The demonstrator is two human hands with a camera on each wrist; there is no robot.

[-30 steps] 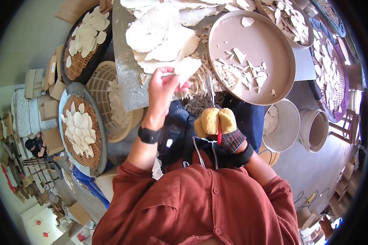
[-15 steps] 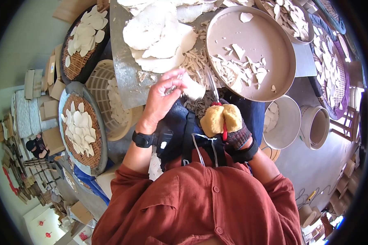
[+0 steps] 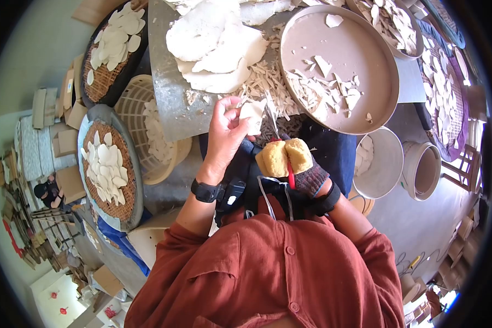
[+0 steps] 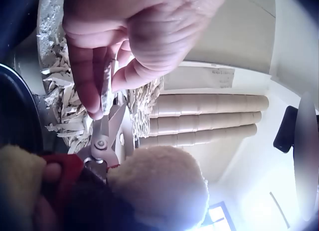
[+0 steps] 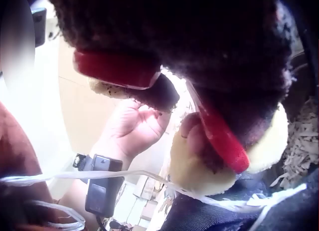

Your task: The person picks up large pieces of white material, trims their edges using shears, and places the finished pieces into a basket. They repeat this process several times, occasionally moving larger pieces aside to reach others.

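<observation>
My bare left hand (image 3: 224,134) pinches a thin white piece (image 3: 251,116) between thumb and fingers. In the left wrist view this piece (image 4: 107,86) is seen edge-on, at the blades of metal scissors (image 4: 102,141). The gloved right hand (image 3: 311,176), with yellow foam pads (image 3: 287,157) over its fingers, grips the scissors by their red handles (image 5: 222,136). The blades (image 3: 271,115) point away from my body, just right of the white piece. Whether they touch it is unclear in the head view. Narrow offcuts (image 3: 268,82) lie beyond both hands.
Large white sheets (image 3: 213,44) are stacked on the metal table (image 3: 172,117). A round tray (image 3: 361,60) with fragments stands at its right. Left are a plastic basket (image 3: 131,109) and woven trays (image 3: 128,205) of white pieces; at right, a bucket (image 3: 385,164). A person (image 3: 49,192) is far left.
My left hand has come down from the stacked sheets with the white piece, then shifted slightly right towards the blades. The right hand has moved a little and still grips the scissors.
</observation>
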